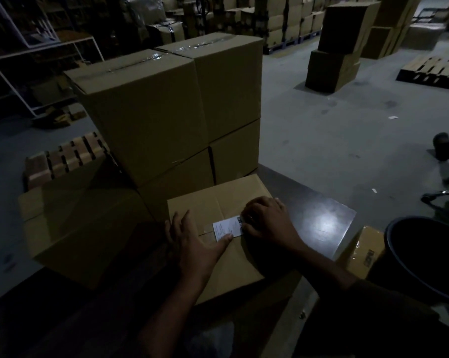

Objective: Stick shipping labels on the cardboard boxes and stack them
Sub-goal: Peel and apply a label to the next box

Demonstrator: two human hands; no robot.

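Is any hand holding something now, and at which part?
Nothing is lifted. The right hand presses the white label at its right end; the left hand presses its lower edge with the thumb, onto the box.

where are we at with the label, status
Left hand open, thumb pinning shipping label. Right hand pressing label's right end. Label on near box top. Nothing in the way.
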